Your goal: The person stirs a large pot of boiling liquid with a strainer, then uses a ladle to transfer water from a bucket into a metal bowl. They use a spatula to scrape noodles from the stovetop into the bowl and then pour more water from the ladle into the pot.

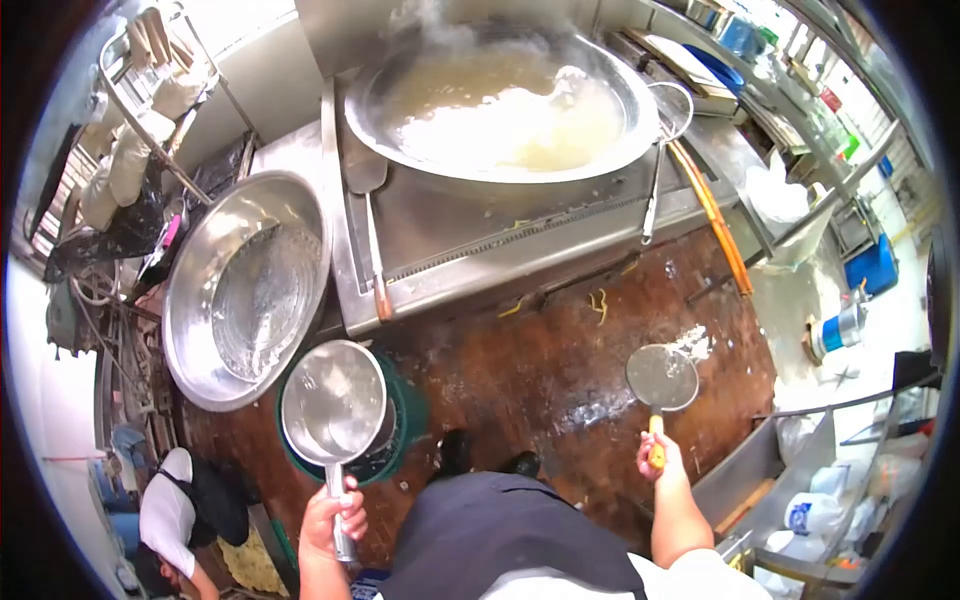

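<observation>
Head view: left hand [333, 518] grips one saucepan [334, 402], right hand [659, 458] one skimmer [662, 378], near one steaming wok [500, 100].

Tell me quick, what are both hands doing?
Left hand: closed around the metal pot handle.
Right hand: closed around the skimmer handle.

Dk apron [500, 535], white tee, bare forearms

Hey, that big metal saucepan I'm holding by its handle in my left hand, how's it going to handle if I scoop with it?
The saucepan is rigid metal, so it probably won't flex. Its wide bowl sits far out from the left hand, so once loaded it will likely feel front-heavy and want to tip. The thin, shiny handle may be slippery.
</observation>
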`<state>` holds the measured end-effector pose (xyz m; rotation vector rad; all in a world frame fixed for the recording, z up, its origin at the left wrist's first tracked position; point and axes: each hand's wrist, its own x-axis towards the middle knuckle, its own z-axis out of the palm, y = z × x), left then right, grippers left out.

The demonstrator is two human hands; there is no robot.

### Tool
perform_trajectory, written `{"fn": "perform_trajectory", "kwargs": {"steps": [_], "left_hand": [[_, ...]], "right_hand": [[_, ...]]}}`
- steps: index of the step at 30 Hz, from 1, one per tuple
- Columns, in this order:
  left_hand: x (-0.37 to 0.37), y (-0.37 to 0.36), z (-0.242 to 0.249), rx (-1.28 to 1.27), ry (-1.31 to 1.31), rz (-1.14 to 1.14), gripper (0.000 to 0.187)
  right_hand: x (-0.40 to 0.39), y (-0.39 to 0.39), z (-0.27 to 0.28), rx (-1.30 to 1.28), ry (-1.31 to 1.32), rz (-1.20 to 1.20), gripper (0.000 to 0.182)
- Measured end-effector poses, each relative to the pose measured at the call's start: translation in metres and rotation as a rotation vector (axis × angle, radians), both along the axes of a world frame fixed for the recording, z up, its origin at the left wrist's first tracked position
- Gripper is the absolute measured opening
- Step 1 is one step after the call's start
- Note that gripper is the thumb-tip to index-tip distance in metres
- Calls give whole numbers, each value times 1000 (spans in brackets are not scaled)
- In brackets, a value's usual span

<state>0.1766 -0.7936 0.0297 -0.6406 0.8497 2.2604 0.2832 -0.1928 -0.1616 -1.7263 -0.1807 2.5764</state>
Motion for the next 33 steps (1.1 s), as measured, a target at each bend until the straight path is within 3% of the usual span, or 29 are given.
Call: {"fn": "perform_trajectory", "kwargs": {"steps": [6,10,14,17,19,21,29,31,33], "left_hand": [[-51,31,78,-100,226,74,32],[-102,14,84,-119,348,148,32],[-173,-30,47,-292,445,158,37],[-226,-60,19,-417,417,168,33],[-258,-81,-9,-414,411,180,28],[-292,-107,-45,-390,298,273,25],[-361,-168,-137,-403,175,131,16],[-370,-172,-154,-430,157,96,21],[-374,-174,-165,-367,168,80,21]], "right_hand": [[34,13,-25,62,-25,-19,24],[54,19,-12,37,70,-181,28],[58,20,38,166,139,-382,24],[52,21,87,438,92,-476,19],[64,29,101,490,209,-409,21],[59,23,129,637,119,-402,18],[15,13,240,976,70,-257,13],[-8,18,263,1031,78,-250,15],[-37,25,287,1063,225,-250,23]]}}
